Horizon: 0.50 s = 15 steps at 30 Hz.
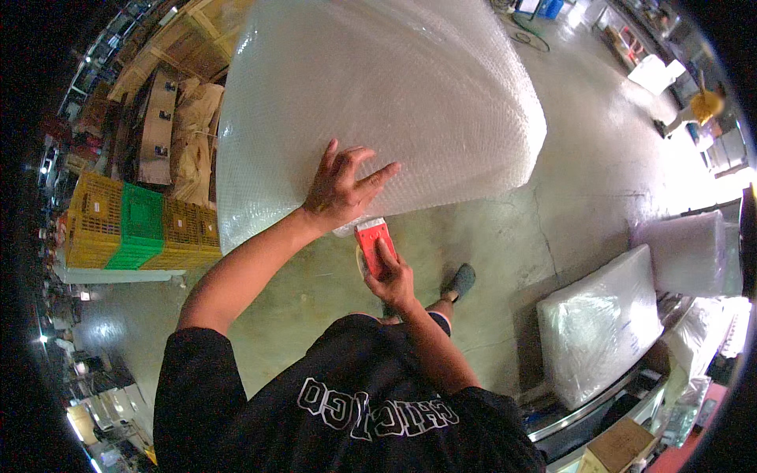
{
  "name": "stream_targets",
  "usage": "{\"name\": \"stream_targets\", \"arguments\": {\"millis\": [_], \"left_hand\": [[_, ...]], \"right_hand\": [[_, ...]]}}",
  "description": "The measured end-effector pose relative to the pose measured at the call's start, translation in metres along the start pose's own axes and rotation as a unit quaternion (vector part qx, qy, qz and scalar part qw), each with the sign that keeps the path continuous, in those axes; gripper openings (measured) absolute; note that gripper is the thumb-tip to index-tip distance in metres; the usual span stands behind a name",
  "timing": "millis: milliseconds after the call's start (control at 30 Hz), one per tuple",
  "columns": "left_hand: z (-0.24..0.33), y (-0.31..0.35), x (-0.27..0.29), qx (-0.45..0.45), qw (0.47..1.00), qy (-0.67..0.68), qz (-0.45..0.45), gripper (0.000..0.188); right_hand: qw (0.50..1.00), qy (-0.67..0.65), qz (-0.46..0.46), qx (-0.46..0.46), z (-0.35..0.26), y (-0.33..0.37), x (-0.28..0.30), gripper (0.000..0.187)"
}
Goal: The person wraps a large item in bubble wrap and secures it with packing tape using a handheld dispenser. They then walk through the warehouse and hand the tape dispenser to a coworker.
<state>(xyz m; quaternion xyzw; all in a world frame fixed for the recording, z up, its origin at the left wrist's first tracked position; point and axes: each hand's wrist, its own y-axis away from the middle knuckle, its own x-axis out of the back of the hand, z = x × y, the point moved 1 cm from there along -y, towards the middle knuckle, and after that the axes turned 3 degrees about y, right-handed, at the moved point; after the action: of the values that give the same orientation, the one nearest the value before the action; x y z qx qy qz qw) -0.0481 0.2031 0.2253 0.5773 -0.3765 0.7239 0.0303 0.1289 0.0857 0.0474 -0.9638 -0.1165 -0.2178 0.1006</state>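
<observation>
A large package wrapped in clear bubble wrap [371, 87] fills the upper middle of the head view. My left hand [344, 189] rests on it near its front edge, fingers spread and empty. Just below that edge, my right hand [392, 282] grips a red tape dispenser [374, 243]. The dispenser's front end meets or nearly meets the lower edge of the wrap, close under my left palm. Part of a pale tape roll shows beside the dispenser, half covered by my fingers. What the wrap encloses cannot be made out.
Yellow and green plastic crates [142, 225] stand to the left, with a long cardboard box [158, 126] beyond them. A plastic-wrapped slab [599, 327] leans at the right, near a wrapped bundle [686, 252]. My shoe [460, 282] is on the concrete floor [505, 252].
</observation>
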Motion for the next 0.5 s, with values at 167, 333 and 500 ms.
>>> {"name": "stream_targets", "arguments": {"millis": [167, 333, 500], "left_hand": [[-0.013, -0.004, -0.001, -0.058, 0.994, 0.010, -0.088, 0.065], [-0.003, 0.008, -0.004, -0.129, 0.981, -0.069, -0.130, 0.061], [-0.008, 0.084, -0.031, -0.292, 0.868, -0.307, -0.259, 0.065]], "right_hand": [[1.000, -0.025, -0.008, 0.008, 0.014, 0.007, -0.014, 0.092], [0.995, 0.028, -0.072, -0.062, 0.017, 0.002, -0.015, 0.091], [0.974, 0.109, -0.170, -0.099, 0.021, 0.002, -0.029, 0.094]]}}
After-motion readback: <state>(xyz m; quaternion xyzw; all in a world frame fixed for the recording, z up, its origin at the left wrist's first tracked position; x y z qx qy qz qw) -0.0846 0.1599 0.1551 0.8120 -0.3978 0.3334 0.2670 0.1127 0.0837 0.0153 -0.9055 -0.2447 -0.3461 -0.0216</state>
